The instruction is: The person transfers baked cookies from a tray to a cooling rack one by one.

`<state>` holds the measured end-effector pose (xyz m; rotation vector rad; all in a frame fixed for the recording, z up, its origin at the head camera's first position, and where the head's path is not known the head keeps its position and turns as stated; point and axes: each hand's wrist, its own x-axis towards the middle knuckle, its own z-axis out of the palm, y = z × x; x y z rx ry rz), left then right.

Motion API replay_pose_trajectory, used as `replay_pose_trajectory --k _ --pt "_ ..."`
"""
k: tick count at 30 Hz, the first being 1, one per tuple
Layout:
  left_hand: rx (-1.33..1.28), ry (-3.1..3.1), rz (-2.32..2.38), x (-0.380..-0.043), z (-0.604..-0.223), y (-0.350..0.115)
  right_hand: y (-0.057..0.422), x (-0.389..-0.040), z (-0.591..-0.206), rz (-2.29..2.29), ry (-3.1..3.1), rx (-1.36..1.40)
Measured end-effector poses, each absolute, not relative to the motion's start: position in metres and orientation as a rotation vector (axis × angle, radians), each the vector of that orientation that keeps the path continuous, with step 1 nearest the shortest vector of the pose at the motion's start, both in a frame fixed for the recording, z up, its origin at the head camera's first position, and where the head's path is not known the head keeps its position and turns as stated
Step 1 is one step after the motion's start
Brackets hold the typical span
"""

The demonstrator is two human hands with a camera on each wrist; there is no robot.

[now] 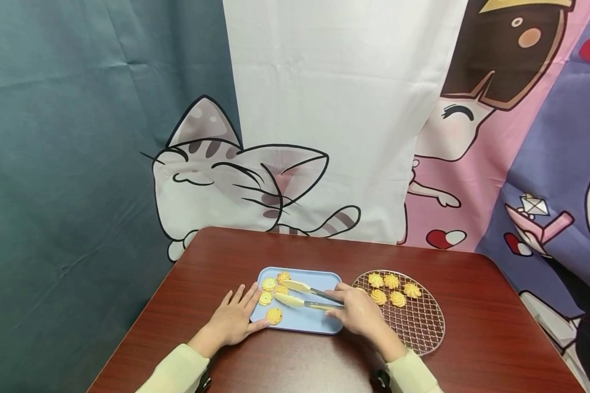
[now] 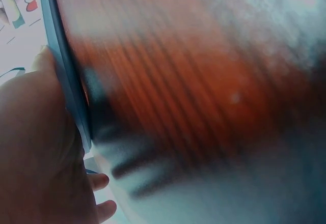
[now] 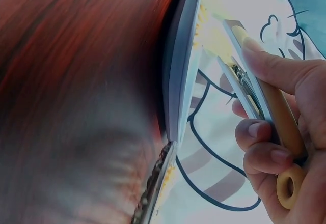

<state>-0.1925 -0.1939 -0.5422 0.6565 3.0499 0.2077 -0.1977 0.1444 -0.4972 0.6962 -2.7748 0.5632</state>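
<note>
My right hand [image 1: 358,309] grips a pair of tongs [image 3: 277,114] with a yellow handle and a ring at its end. In the head view, the tongs' pale yellow tips reach left over the light blue tray [image 1: 314,325], spread apart on either side of a swirled cookie [image 1: 281,290]. Several other cookies sit at the tray's left end, among them a flat round one [image 1: 274,315] near the front rim. My left hand [image 1: 234,318] rests at the tray's left edge, fingers extended and thumb along the front corner. In the left wrist view, the tray's edge lies against that hand.
A round wire rack [image 1: 420,327] stands right of the tray, with several swirled cookies [image 1: 390,281] on its far half. My right forearm crosses its left side. Both lie on a dark red wooden table [image 1: 255,248], with printed curtains [image 1: 324,82] hanging behind it.
</note>
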Motion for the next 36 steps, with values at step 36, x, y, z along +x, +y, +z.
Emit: replay_pose_trajectory --k 36 --pt "0.634 3.045 0.206 -0.194 -0.543 -0.194 0.196 -0.161 -0.470 0.471 -2.691 0.659"
